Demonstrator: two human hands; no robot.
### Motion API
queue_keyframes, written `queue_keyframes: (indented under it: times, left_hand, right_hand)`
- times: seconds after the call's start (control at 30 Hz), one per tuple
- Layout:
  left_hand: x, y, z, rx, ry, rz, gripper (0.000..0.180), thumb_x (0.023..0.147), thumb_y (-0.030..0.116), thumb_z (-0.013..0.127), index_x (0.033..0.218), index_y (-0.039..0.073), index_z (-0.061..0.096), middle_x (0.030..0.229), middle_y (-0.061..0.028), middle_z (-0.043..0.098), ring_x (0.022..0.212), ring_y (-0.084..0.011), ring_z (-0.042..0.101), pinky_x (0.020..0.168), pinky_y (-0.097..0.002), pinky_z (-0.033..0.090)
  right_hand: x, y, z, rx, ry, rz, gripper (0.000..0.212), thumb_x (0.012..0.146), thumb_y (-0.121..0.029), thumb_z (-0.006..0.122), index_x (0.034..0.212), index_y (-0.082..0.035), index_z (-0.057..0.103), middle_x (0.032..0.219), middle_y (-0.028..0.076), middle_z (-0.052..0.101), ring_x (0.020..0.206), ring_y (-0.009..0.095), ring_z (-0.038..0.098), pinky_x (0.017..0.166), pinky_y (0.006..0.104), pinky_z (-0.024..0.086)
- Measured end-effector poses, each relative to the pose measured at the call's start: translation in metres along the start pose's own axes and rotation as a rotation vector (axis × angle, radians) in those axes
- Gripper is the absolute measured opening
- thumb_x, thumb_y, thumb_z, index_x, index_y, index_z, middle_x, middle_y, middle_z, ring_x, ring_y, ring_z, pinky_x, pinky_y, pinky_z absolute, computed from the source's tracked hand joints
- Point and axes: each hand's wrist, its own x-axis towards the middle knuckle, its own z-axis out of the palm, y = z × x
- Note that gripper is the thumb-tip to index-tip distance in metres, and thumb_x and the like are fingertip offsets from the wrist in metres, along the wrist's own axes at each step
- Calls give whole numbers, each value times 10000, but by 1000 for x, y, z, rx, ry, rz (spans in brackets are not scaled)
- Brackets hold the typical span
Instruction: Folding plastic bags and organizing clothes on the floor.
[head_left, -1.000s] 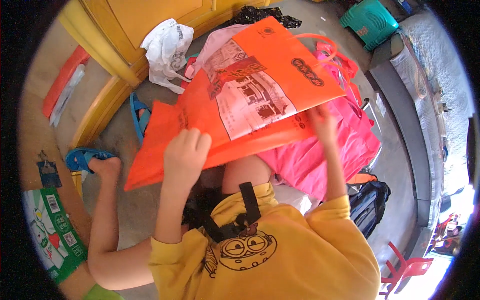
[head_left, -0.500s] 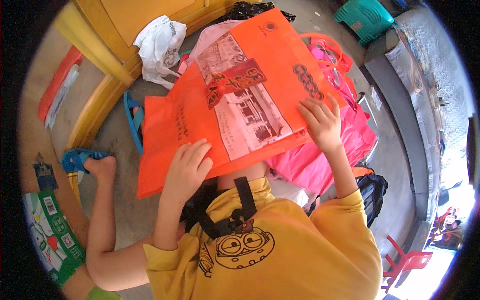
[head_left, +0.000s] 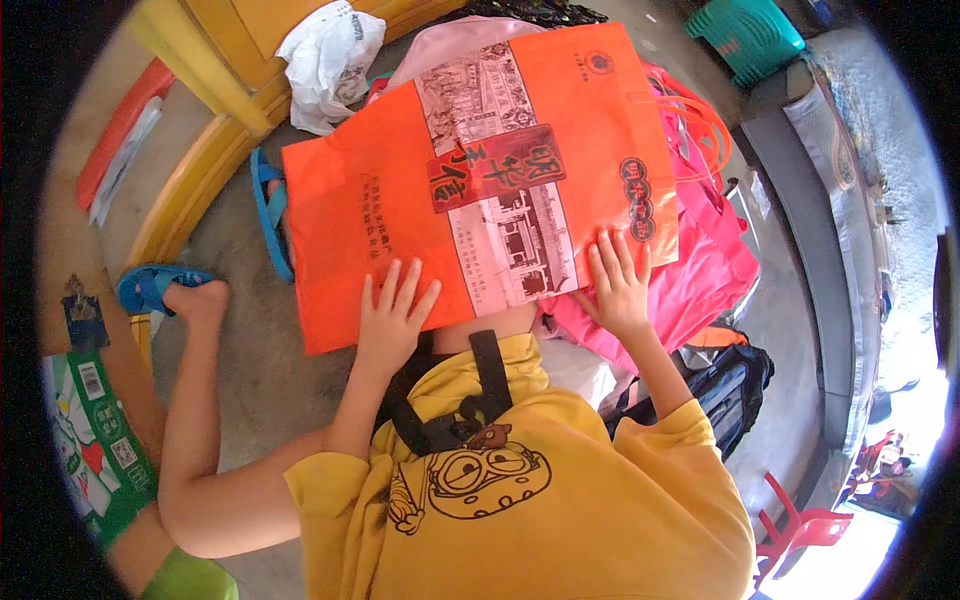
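A large orange carrier bag (head_left: 370,170), flattened and printed with a building picture and dark lettering, lies in front of me. It rests on other bags, with its cord handles (head_left: 705,130) at the right end. My left hand (head_left: 395,312) lies on the near edge of the bag, left of its middle, fingers spread. Near the bag's lower right corner, my right hand (head_left: 620,290) presses flat with its fingers apart. Under the orange bag, a bright pink bag (head_left: 715,255) sticks out on the right. What lies beneath the middle is hidden.
A white plastic bag (head_left: 330,65) stands by the yellow wooden furniture (head_left: 235,45) at far left. Blue slippers (head_left: 150,288) are on the left. A dark backpack (head_left: 735,390), a teal plastic stool (head_left: 745,38) and a red chair (head_left: 810,530) are on the right.
The orange bag has turned clockwise and now lies flatter, its left end raised away from me. Both hands have shifted with it, and their fingers are now more spread.
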Motion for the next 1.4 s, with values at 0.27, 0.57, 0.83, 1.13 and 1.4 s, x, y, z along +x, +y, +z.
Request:
queue_keyframes:
  times: [0.27,0.57,0.83,1.13,1.4]
  left_hand:
    - [-4,-11,-12,-50,109,-149,339,694,80,361,1020,-11,386,1115,-114,362,1026,-239,353,827,-359,298]
    - [-53,-75,-27,80,-21,-834,286,690,67,395,970,17,429,933,-135,483,902,-249,446,766,-345,351]
    - [113,-43,-45,-399,301,-502,521,683,295,479,1084,5,315,1129,-194,289,1070,-326,236,863,-449,178]
    - [180,27,43,-505,15,-180,545,732,378,330,1177,96,195,1225,-104,161,1129,-299,115,837,-549,100]
    - [152,3,44,-361,-120,-180,580,703,352,413,1180,104,195,1234,-93,147,1133,-292,112,847,-527,115]
  right_hand:
    - [43,27,8,-250,118,-133,382,696,-120,352,1072,-59,373,1159,59,324,1082,174,290,881,312,219]
    - [-2,127,-21,-283,155,-23,343,709,-34,358,1051,-19,388,1091,109,393,1008,228,382,824,331,320]
    - [-2,132,-27,-225,138,-174,291,694,-14,370,974,0,451,1051,107,431,982,234,410,795,339,344]
    - [12,84,-91,168,-325,-24,561,661,-287,465,1106,3,283,1186,168,227,1102,294,214,892,381,187]
    - [164,25,6,30,-224,34,559,692,-476,355,1101,-96,346,1193,65,259,1105,225,215,880,454,146]
